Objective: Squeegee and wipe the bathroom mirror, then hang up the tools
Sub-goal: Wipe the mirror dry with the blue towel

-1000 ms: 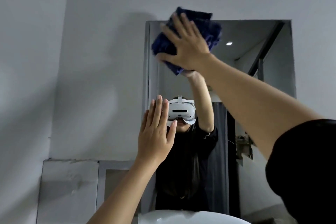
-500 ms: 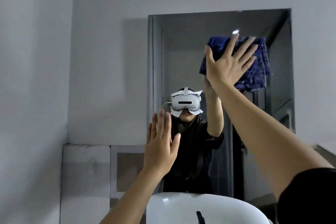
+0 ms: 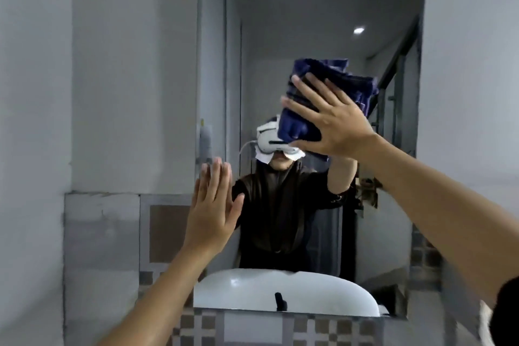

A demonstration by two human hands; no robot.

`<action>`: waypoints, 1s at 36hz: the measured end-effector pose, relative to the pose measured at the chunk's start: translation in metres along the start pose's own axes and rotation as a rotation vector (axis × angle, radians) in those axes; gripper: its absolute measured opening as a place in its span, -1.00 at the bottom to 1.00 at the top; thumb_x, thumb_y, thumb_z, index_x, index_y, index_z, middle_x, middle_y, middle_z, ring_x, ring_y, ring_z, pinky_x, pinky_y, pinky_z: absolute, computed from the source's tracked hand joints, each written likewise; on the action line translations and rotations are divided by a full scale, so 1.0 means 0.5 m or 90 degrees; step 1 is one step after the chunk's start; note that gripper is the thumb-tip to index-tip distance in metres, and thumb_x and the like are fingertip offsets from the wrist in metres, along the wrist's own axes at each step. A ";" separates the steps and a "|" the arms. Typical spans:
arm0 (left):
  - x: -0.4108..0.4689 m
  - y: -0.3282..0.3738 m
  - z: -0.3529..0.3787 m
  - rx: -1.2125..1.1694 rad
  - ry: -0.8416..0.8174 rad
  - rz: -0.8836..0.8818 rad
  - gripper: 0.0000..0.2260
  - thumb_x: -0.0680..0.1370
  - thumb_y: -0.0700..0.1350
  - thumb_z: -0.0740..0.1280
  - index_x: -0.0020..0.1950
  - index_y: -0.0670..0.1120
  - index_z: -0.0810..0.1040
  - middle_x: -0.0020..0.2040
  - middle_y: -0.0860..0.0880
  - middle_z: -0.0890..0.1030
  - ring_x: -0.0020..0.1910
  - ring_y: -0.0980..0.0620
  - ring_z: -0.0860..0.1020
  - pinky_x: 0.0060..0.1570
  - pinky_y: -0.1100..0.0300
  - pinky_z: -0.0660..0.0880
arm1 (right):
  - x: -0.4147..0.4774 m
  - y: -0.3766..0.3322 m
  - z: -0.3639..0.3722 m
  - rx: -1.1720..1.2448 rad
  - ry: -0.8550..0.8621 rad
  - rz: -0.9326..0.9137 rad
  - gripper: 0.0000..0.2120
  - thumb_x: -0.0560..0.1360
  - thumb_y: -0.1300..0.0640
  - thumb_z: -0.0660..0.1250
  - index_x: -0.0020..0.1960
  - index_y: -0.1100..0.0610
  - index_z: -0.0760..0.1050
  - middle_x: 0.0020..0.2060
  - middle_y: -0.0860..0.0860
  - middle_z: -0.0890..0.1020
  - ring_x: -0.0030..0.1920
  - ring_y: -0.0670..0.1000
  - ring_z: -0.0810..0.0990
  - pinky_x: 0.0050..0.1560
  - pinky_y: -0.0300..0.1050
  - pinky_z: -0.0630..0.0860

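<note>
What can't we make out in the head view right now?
- Cloth: the right hand covers its middle, so contact with the mirror is unclear.
- Squeegee, hooks: not in frame.
- Left hand: touching the glass or not, cannot tell.
- Streaks: too blurred to judge.
- Sink reflection: cut off by the mirror's bottom edge.

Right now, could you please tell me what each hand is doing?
Left hand: open, flat, holding nothing.
Right hand: open, pressing the cloth to the mirror.

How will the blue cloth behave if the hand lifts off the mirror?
The blue cloth looks soft and bunched in folds, so probably floppy. The right hand only presses it flat against the mirror; released, it would likely drop.
</note>
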State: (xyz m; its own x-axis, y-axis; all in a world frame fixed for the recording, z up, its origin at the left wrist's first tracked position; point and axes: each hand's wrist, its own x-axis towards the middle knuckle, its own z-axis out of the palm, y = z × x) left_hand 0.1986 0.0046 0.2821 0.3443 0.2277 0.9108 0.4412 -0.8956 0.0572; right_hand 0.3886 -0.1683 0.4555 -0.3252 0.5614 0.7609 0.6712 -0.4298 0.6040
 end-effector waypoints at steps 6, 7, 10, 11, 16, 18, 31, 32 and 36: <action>-0.010 0.015 0.002 -0.005 0.002 -0.030 -0.41 0.59 0.15 -0.05 0.52 -0.07 -0.16 0.54 -0.06 -0.18 0.50 -0.03 -0.24 0.46 0.15 -0.29 | -0.112 0.009 0.020 0.112 0.086 0.553 -0.24 0.44 -0.41 0.03 0.51 -0.08 -0.05 0.53 0.07 -0.06 0.52 0.09 -0.13 0.49 0.06 -0.17; -0.014 0.016 0.002 -0.012 -0.002 -0.028 -0.41 0.58 0.15 -0.04 0.52 -0.05 -0.18 0.54 -0.05 -0.19 0.50 -0.03 -0.24 0.46 0.14 -0.28 | -0.110 -0.014 0.024 0.139 0.100 0.629 -0.24 0.44 -0.40 0.03 0.51 -0.07 -0.08 0.53 0.09 -0.08 0.52 0.10 -0.14 0.49 0.07 -0.18; -0.040 0.012 0.009 -0.023 -0.026 -0.006 -0.40 0.58 0.17 -0.02 0.51 0.00 -0.22 0.54 -0.03 -0.22 0.50 -0.02 -0.25 0.46 0.10 -0.28 | -0.078 -0.095 0.032 0.197 0.124 0.778 -0.20 0.44 -0.40 0.03 0.51 -0.02 -0.11 0.53 0.13 -0.10 0.51 0.15 -0.16 0.47 0.10 -0.20; -0.055 0.008 0.012 -0.023 -0.038 0.002 -0.39 0.58 0.18 0.00 0.51 0.00 -0.20 0.54 -0.03 -0.21 0.50 -0.02 -0.24 0.46 0.09 -0.27 | -0.060 -0.127 0.032 0.213 0.126 0.799 -0.19 0.44 -0.39 0.04 0.52 0.00 -0.11 0.52 0.14 -0.11 0.51 0.16 -0.17 0.46 0.12 -0.21; -0.131 -0.024 0.037 -0.047 -0.050 0.022 -0.40 0.58 0.12 0.12 0.52 -0.05 -0.03 0.55 -0.04 -0.08 0.52 -0.01 -0.11 0.48 0.07 -0.17 | 0.047 -0.302 0.030 0.227 0.116 0.658 -0.21 0.45 -0.36 0.06 0.51 0.02 -0.08 0.52 0.18 -0.08 0.51 0.21 -0.15 0.45 0.14 -0.22; -0.150 -0.031 0.043 -0.054 -0.056 0.010 -0.40 0.58 0.17 0.07 0.53 -0.02 -0.07 0.55 -0.01 -0.10 0.52 0.02 -0.12 0.48 0.06 -0.19 | 0.078 -0.351 0.035 0.205 0.093 0.499 -0.24 0.46 -0.36 0.03 0.51 0.02 -0.05 0.52 0.18 -0.06 0.51 0.22 -0.13 0.45 0.14 -0.24; -0.199 -0.019 0.070 -0.078 -0.033 -0.020 -0.38 0.57 0.04 0.17 0.52 -0.14 -0.02 0.54 -0.12 -0.06 0.52 -0.07 -0.09 0.49 0.04 -0.11 | -0.090 -0.212 0.045 -0.037 -0.066 -0.131 -0.28 0.47 -0.40 -0.02 0.51 -0.07 0.00 0.52 0.08 0.04 0.52 0.13 -0.05 0.50 0.11 -0.04; -0.198 -0.017 0.069 -0.077 -0.034 -0.024 -0.38 0.57 0.05 0.16 0.52 -0.13 -0.05 0.54 -0.11 -0.07 0.52 -0.06 -0.11 0.49 0.06 -0.15 | -0.112 -0.182 0.045 -0.038 -0.054 -0.086 -0.28 0.46 -0.40 0.01 0.50 -0.07 0.02 0.52 0.08 0.05 0.52 0.13 -0.04 0.50 0.10 -0.04; -0.197 -0.009 0.064 -0.080 -0.045 -0.040 -0.37 0.57 0.11 0.09 0.52 -0.07 -0.12 0.55 -0.07 -0.13 0.51 -0.01 -0.18 0.46 0.15 -0.26 | -0.203 -0.101 0.048 0.013 -0.022 0.234 -0.26 0.45 -0.38 0.09 0.51 -0.09 -0.02 0.52 0.08 -0.01 0.52 0.14 -0.08 0.48 0.06 -0.13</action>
State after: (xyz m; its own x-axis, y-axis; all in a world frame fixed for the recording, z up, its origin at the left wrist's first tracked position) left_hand 0.1891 -0.0018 0.1791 0.3783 0.3071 0.8733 0.3580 -0.9185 0.1679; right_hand 0.4034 -0.1866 0.3421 -0.0372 0.3955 0.9177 0.7523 -0.5934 0.2862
